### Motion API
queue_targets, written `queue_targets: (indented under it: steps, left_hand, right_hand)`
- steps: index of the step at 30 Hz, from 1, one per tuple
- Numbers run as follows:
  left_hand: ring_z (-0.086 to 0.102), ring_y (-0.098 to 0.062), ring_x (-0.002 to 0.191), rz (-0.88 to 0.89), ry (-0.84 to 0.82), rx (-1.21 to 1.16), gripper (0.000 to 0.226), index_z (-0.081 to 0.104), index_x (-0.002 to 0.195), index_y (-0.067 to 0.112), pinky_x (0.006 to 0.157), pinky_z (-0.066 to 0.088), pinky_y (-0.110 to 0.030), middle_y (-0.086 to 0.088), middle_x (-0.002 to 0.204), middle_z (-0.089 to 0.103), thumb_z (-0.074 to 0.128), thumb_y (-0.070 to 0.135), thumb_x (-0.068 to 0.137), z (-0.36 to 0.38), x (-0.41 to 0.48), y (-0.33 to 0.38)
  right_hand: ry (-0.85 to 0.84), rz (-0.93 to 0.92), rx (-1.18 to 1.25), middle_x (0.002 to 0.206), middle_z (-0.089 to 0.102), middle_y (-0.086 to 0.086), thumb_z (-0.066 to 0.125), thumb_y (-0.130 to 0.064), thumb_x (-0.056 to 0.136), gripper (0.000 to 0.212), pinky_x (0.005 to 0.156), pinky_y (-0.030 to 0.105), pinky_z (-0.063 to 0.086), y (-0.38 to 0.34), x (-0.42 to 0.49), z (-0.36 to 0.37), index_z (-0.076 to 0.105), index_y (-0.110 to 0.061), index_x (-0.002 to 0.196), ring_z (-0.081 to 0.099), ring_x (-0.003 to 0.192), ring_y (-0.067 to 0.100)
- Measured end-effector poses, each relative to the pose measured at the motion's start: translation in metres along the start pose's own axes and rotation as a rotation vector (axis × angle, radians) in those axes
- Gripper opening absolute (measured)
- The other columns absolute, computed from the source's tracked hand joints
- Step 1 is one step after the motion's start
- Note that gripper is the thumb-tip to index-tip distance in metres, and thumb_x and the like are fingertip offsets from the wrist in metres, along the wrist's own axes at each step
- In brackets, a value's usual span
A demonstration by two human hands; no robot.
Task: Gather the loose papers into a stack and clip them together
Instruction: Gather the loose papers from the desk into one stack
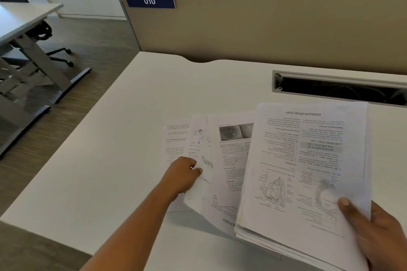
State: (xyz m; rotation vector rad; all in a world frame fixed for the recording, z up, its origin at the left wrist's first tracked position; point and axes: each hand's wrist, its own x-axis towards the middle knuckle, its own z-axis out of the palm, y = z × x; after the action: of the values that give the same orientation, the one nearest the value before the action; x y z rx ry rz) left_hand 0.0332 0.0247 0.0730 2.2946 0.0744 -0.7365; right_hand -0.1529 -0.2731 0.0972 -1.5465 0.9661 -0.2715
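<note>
**Left hand** (pixel 184 175): reaching forward, fingers curled over the near-left edge of the loose sheets (pixel 229 156), which are white printed paper pages fanned out on the flat white counter (pixel 132 160). It pinches one page, whose lower part is lifted and bowed just beside the palm. Whether more than one page is caught cannot be told.

**Right hand** (pixel 378 233): holds the stack (pixel 308 160), a thick bundle of white printed pages. The thumb is pressed on the top face at the near-right corner and the fingers are hidden beneath. The stack is raised and tilted, and its far-left side overlaps the loose sheets, which lie between the two hands.

**Stage:** gathering is incomplete. No clip is in view.

**Risks noted:**
- The stack is supported at one corner only, and the page edges opposite the right hand already look stepped. A shift of the thumb could let the pages fan out or slide off.
- The left hand's pinch sits on one edge. Pulling may take only the top page and leave the others behind, or crease the bowed page.
- The top page of the stack reads upside down to the person, while a loose page nearer the left hand reads upright. The pages may be clipped in mixed orientation.
- A long grey-framed open cable slot (pixel 339 88) lies beyond the right hand. A page pushed forward could drop into it.
</note>
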Motion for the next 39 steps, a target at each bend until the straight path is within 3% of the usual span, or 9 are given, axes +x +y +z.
queue_targets:
  steps: [3,8,12,18,22,25,29,33,39]
  left_hand:
    - [0.069,-0.022,0.077,0.117,0.184,0.208,0.026,0.069,0.087,0.013,0.065,0.051,-0.032,-0.004,0.084,0.073,0.054,0.030,0.100,-0.011,-0.019,0.008]
    - [0.065,-0.006,0.070,0.194,0.317,0.206,0.016,0.067,0.096,0.036,0.056,0.046,-0.020,0.010,0.085,0.070,0.052,0.032,0.102,-0.046,-0.053,0.005]
    - [0.072,-0.015,0.075,0.140,0.387,0.097,0.018,0.071,0.099,0.031,0.067,0.059,-0.035,0.005,0.087,0.077,0.053,0.031,0.102,-0.068,-0.066,-0.003]
    - [0.071,-0.025,0.074,0.118,0.561,-0.037,0.018,0.072,0.093,0.032,0.066,0.055,-0.038,0.001,0.082,0.077,0.057,0.027,0.101,-0.102,-0.086,-0.013]
    - [0.077,-0.032,0.076,0.141,0.638,-0.327,0.018,0.074,0.097,0.041,0.072,0.062,-0.056,0.005,0.082,0.080,0.066,0.054,0.089,-0.120,-0.103,-0.021]
    - [0.078,-0.030,0.083,0.199,0.621,-0.555,0.049,0.075,0.106,0.030,0.078,0.062,-0.054,0.004,0.093,0.082,0.072,0.065,0.071,-0.115,-0.114,-0.020]
    - [0.077,-0.039,0.086,0.266,0.349,-0.802,0.030,0.076,0.105,0.016,0.077,0.059,-0.064,-0.012,0.095,0.081,0.068,0.034,0.083,-0.082,-0.118,0.017]
    - [0.077,-0.029,0.069,0.223,0.135,-0.898,0.020,0.078,0.095,0.006,0.059,0.064,-0.038,-0.019,0.088,0.081,0.063,0.016,0.086,-0.033,-0.113,0.044]
    - [0.079,-0.030,0.088,0.185,-0.017,-0.824,0.017,0.079,0.098,0.011,0.077,0.063,-0.040,-0.010,0.095,0.082,0.063,0.012,0.095,0.018,-0.099,0.062]
  right_hand:
    - [-0.016,-0.001,-0.016,0.047,0.065,-0.026,0.063,-0.016,0.092,0.004,0.060,0.026,0.041,-0.008,-0.002,-0.001,0.065,-0.014,0.095,0.059,0.069,0.017]
    - [-0.034,-0.013,-0.104,0.053,0.070,-0.018,0.064,-0.013,0.091,0.015,0.051,0.022,0.051,-0.003,-0.005,-0.002,0.068,-0.006,0.104,0.061,0.072,0.016]
    - [-0.062,-0.024,-0.109,0.076,0.065,-0.007,0.063,-0.012,0.091,0.018,0.060,0.028,0.042,-0.003,-0.007,0.002,0.067,-0.003,0.107,0.060,0.075,0.016]
    - [-0.084,0.021,-0.065,0.078,0.071,-0.006,0.063,-0.012,0.092,0.018,0.059,0.026,0.043,-0.005,-0.008,0.006,0.067,-0.004,0.108,0.063,0.071,0.018]
    - [-0.080,0.016,-0.048,0.088,0.075,0.006,0.063,-0.013,0.092,0.016,0.063,0.032,0.053,-0.003,-0.006,0.007,0.069,-0.006,0.105,0.070,0.078,0.027]
    - [-0.069,0.020,-0.022,0.085,0.079,0.008,0.064,-0.013,0.091,0.013,0.071,0.038,0.057,-0.005,-0.003,0.008,0.071,-0.009,0.101,0.073,0.078,0.029]
    - [-0.089,0.041,0.038,0.087,0.080,0.007,0.064,-0.012,0.090,0.010,0.073,0.037,0.056,-0.011,-0.002,0.010,0.072,-0.012,0.097,0.073,0.079,0.029]
    - [-0.138,0.049,0.048,0.085,0.080,0.005,0.063,-0.012,0.092,0.012,0.059,0.028,0.056,-0.019,-0.006,0.011,0.071,-0.008,0.099,0.075,0.068,0.017]
    - [-0.279,0.058,0.025,0.059,0.073,0.008,0.055,0.010,0.088,0.021,0.048,0.027,0.052,-0.037,-0.012,0.005,0.066,-0.005,0.078,0.068,0.046,0.018]
